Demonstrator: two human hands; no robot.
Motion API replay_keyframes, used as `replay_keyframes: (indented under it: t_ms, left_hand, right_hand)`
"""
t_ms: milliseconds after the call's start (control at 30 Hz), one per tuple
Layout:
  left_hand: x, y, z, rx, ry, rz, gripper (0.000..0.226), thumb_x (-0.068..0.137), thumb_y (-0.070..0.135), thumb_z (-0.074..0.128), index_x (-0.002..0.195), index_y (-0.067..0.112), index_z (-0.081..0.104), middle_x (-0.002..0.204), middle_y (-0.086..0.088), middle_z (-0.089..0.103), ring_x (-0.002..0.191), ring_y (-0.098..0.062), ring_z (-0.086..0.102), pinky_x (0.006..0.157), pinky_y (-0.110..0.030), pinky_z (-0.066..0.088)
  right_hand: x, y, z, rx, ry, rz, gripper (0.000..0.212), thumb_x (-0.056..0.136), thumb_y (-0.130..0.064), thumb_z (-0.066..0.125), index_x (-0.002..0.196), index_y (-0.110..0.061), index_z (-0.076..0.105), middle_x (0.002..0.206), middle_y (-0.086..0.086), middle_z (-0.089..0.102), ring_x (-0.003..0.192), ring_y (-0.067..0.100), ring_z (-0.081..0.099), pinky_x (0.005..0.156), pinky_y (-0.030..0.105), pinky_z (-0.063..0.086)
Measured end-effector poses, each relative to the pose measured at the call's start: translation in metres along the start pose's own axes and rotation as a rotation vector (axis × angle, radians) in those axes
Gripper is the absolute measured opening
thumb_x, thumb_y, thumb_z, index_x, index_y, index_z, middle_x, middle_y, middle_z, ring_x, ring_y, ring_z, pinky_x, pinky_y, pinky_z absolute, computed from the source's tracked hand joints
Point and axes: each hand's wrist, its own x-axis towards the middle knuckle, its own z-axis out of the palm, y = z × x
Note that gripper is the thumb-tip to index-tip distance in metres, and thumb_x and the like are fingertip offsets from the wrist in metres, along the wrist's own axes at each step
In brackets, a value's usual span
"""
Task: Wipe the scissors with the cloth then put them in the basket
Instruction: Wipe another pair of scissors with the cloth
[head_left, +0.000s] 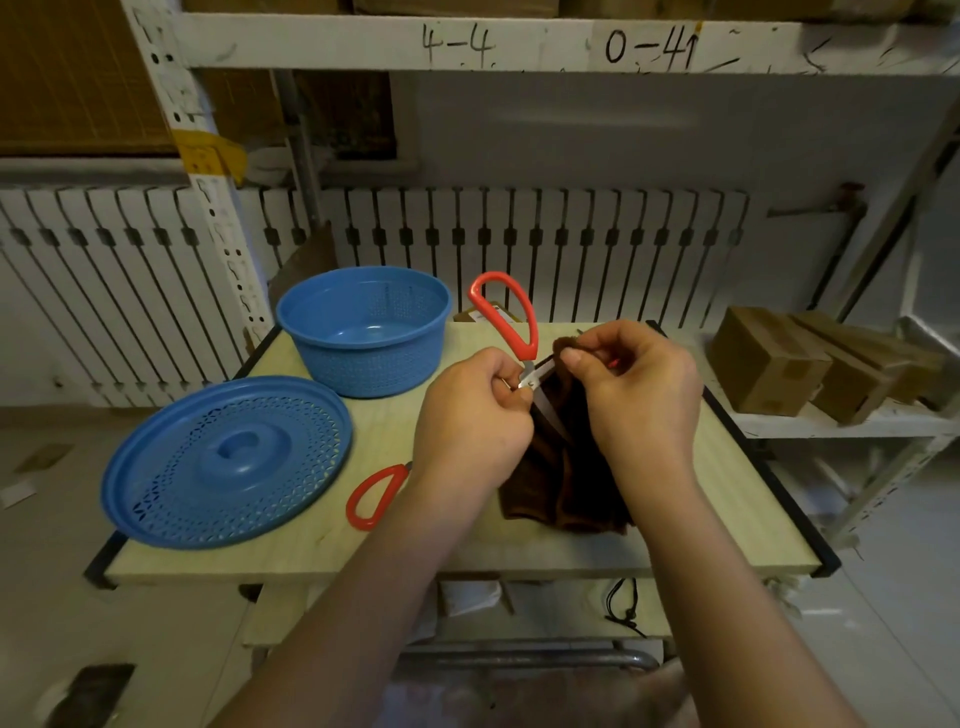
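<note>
My left hand (470, 415) pinches a pair of red-handled scissors (506, 312) at the pivot, one handle loop standing up above my fingers. My right hand (636, 387) holds a dark brown cloth (563, 478) against the blades; the cloth hangs down onto the table and hides most of the blades. A second pair of red-handled scissors (375, 493) lies on the table under my left wrist, its blades hidden. The blue basket (363, 332) stands with nothing in it at the table's back left.
A blue perforated lid (228, 460) rests on the front left corner of the pale wooden table (737, 499). Cardboard boxes (779, 361) sit on a shelf to the right. A white radiator and metal shelving stand behind.
</note>
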Motion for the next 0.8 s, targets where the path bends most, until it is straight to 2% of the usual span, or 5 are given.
replay_keyframes:
  t_ms: [233,467,600,700,800]
  left_hand:
    - [0.003,0.002,-0.004,0.000,0.015,-0.003,0.026,0.088,0.011,0.058,0.070,0.029,0.054,0.072,0.007,0.057,0.068,-0.010,0.053,0.055,-0.020,0.037]
    - [0.004,0.003,-0.003,-0.016,0.009,-0.012,0.020,0.087,0.010,0.058,0.073,0.023,0.059,0.075,0.004,0.061,0.076,-0.015,0.058,0.064,-0.028,0.046]
    - [0.006,0.005,-0.003,-0.051,-0.004,-0.033,0.019,0.088,0.011,0.062,0.073,0.023,0.060,0.080,0.000,0.063,0.080,-0.017,0.061,0.065,-0.027,0.048]
    - [0.006,0.005,-0.004,-0.084,-0.021,-0.042,0.013,0.086,0.008,0.059,0.078,0.017,0.064,0.081,-0.004,0.065,0.081,-0.022,0.062,0.069,-0.036,0.051]
    - [0.006,0.004,-0.005,-0.066,-0.040,-0.038,0.018,0.086,0.009,0.061,0.073,0.020,0.061,0.078,-0.001,0.063,0.075,-0.017,0.058,0.059,-0.027,0.044]
  right_hand:
    - [0.001,-0.004,0.001,-0.177,-0.060,-0.180,0.004,0.082,-0.029,0.073,0.082,-0.032,0.071,0.079,-0.018,0.061,0.092,0.013,0.056,0.084,0.045,0.049]
    - [0.000,-0.003,0.000,-0.216,-0.102,-0.231,0.004,0.082,-0.029,0.073,0.082,-0.032,0.071,0.081,-0.016,0.062,0.094,0.010,0.051,0.088,0.044,0.045]
    - [0.009,-0.001,-0.004,-0.169,-0.030,-0.185,0.009,0.081,-0.030,0.074,0.078,-0.035,0.068,0.080,-0.018,0.060,0.095,0.012,0.054,0.088,0.041,0.046]
    - [0.001,-0.002,-0.002,-0.237,-0.127,-0.282,0.012,0.082,-0.030,0.073,0.077,-0.037,0.065,0.080,-0.017,0.059,0.094,0.007,0.048,0.087,0.029,0.031]
    - [0.011,0.002,-0.009,-0.261,-0.100,-0.247,0.007,0.082,-0.031,0.073,0.081,-0.035,0.067,0.082,-0.015,0.062,0.095,0.010,0.048,0.086,0.031,0.032]
